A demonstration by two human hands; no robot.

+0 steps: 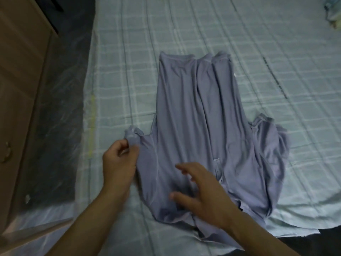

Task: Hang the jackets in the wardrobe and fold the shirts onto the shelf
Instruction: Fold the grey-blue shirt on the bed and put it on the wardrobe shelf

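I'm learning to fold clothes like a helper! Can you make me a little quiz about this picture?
1. True or false: the shirt lies spread on the bed.
2. Which hand pinches the bunched sleeve? A) left hand B) right hand
3. Fill in: the right hand, fingers spread, is over the shirt's ____ end, by the buttons.

Key:
1. True.
2. A: the left hand pinches it.
3. Near (the collar end, closest to the person).

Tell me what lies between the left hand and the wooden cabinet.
In the head view, only the checked bedsheet and a dark strip of floor separate the left hand from the cabinet.
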